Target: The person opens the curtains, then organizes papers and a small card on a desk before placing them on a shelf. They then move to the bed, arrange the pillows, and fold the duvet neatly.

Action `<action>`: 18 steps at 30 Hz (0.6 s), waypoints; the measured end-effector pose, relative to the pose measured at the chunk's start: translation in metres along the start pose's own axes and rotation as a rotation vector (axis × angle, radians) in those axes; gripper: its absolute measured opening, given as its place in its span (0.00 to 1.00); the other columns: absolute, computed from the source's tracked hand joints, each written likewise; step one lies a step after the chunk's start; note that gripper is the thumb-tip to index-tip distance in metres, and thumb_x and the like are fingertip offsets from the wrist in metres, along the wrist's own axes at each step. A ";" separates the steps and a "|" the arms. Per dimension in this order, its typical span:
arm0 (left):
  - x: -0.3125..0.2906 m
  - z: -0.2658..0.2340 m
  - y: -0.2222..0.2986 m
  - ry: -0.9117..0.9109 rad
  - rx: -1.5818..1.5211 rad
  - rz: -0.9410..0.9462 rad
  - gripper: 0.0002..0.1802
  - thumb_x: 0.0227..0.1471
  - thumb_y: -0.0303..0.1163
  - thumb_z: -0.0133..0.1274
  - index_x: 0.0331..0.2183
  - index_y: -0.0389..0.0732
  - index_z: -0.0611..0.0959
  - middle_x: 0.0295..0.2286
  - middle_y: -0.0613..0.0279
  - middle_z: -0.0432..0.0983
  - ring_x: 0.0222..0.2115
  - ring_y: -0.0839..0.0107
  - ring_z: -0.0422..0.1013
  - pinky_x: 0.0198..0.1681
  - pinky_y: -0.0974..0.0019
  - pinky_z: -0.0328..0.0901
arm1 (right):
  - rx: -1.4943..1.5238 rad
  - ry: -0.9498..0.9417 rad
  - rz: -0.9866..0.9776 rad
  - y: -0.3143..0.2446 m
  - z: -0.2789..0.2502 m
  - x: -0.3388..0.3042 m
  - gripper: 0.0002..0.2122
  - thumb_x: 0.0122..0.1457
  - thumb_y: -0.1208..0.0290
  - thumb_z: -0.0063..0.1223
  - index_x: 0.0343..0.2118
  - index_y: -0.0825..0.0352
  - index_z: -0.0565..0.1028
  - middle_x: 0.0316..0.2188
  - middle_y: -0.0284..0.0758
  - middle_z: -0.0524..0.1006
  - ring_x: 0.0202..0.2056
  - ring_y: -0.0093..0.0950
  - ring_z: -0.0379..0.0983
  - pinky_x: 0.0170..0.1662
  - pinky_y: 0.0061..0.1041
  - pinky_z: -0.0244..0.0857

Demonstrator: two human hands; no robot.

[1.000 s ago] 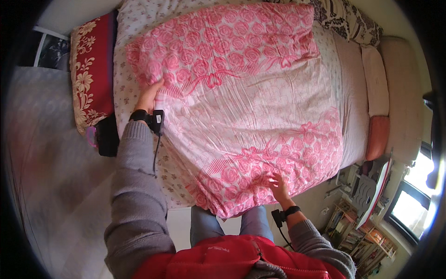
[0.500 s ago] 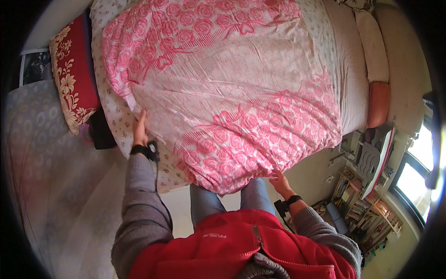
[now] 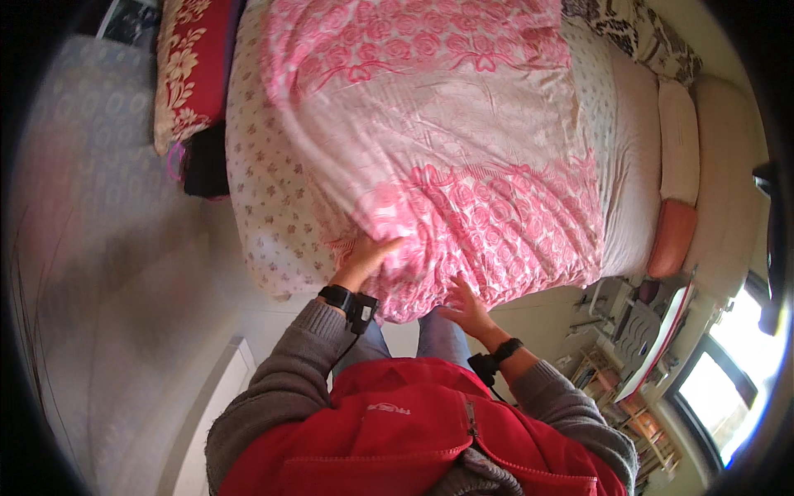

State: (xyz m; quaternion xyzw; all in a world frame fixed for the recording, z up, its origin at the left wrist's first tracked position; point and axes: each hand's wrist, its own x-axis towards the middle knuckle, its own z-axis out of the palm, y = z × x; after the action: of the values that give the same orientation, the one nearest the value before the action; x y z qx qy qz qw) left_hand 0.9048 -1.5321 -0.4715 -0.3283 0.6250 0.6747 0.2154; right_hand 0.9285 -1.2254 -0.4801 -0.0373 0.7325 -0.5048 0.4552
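Spreading across most of the upper and centre frame, one pink rose-patterned blanket [image 3: 463, 165] lies over one bed [image 3: 265, 215] covered by a small-flowered white sheet. Left hand [image 3: 364, 258] rests at the blanket's near hem, lower centre of the frame, fingers curled onto the cloth; whether they pinch the edge or merely press on it cannot be told, as the fingertips blur into the fabric. Right hand [image 3: 465, 307] sits just right of it, fingers spread apart and flat against the hem that hangs over the bed's foot. Judged from its creases and drape, the blanket is thin, soft and light, with no stiffness; it should slide readily over the sheet and bunch if pushed, so the hem and near corners look the soundest places to take hold, one hand to each. Counted: one blanket, one red floral cushion [image 3: 188, 70] at the upper left beside the bed, one black-and-white patterned pillow [image 3: 645, 37] at the upper right, one orange bolster [image 3: 672, 238] at the right edge, and two black wristbands, one per wrist.
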 end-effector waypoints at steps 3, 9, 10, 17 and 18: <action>-0.028 0.015 0.024 -0.313 -0.056 -0.191 0.45 0.46 0.54 0.57 0.54 0.30 0.64 0.42 0.54 0.73 0.42 0.66 0.69 0.46 0.64 0.63 | 0.093 -0.008 -0.060 -0.045 0.055 0.039 0.45 0.45 0.74 0.65 0.62 0.63 0.46 0.52 0.46 0.66 0.46 0.33 0.69 0.46 0.32 0.68; -0.012 -0.030 -0.056 0.369 0.229 0.451 0.37 0.47 0.35 0.59 0.55 0.33 0.62 0.50 0.50 0.65 0.51 0.63 0.63 0.54 0.65 0.58 | 0.138 0.445 -0.025 -0.041 0.064 0.122 0.27 0.50 0.77 0.49 0.56 0.69 0.59 0.39 0.39 0.74 0.39 0.32 0.72 0.40 0.30 0.68; -0.006 -0.040 -0.081 0.728 0.274 0.288 0.37 0.45 0.33 0.61 0.54 0.34 0.63 0.49 0.52 0.66 0.50 0.63 0.64 0.54 0.65 0.58 | 0.205 0.458 0.053 -0.038 0.051 0.124 0.24 0.51 0.77 0.47 0.54 0.69 0.62 0.37 0.37 0.75 0.38 0.31 0.72 0.39 0.28 0.68; 0.007 -0.022 -0.190 0.284 -0.632 -0.052 0.36 0.43 0.37 0.65 0.51 0.36 0.68 0.44 0.61 0.71 0.43 0.70 0.69 0.48 0.65 0.64 | 0.421 0.073 0.268 -0.079 -0.003 0.092 0.14 0.55 0.77 0.50 0.45 0.69 0.68 0.34 0.36 0.76 0.32 0.29 0.76 0.36 0.29 0.73; 0.001 -0.012 -0.192 0.153 -0.893 -0.102 0.35 0.42 0.37 0.65 0.51 0.36 0.69 0.44 0.61 0.72 0.43 0.70 0.69 0.47 0.65 0.64 | 0.431 0.063 0.272 -0.085 -0.003 0.089 0.15 0.54 0.76 0.51 0.45 0.69 0.68 0.32 0.35 0.76 0.29 0.27 0.75 0.32 0.27 0.71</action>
State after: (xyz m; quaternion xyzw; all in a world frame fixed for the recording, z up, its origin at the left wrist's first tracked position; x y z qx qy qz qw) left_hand 1.0407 -1.5202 -0.6067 -0.4684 0.2700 0.8403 0.0391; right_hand 0.8402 -1.3102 -0.4700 0.1751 0.6203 -0.5842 0.4933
